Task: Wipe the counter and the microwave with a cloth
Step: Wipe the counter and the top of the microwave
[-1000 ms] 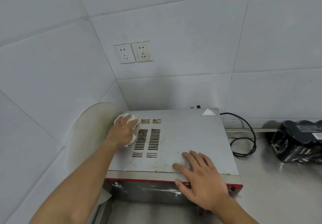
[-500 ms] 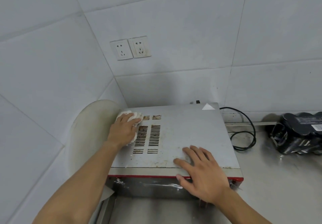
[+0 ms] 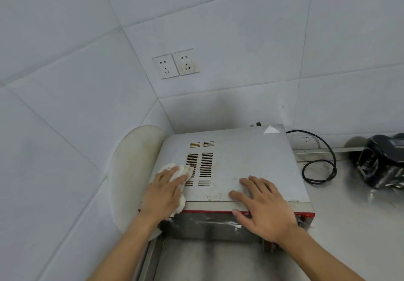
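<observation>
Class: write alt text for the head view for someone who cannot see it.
A left hand presses a white cloth onto a steel microwave top by its vent slots, while the right hand rests flat near the front edge. A black cable lies looped on the counter alongside.

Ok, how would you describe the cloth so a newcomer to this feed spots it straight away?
Find the silver microwave in the tiled corner. On the left side of its top, beside the dark vent slots, the left hand presses down on the cloth. It is the only soft, crumpled white thing there, bulging out around the hand.
</observation>
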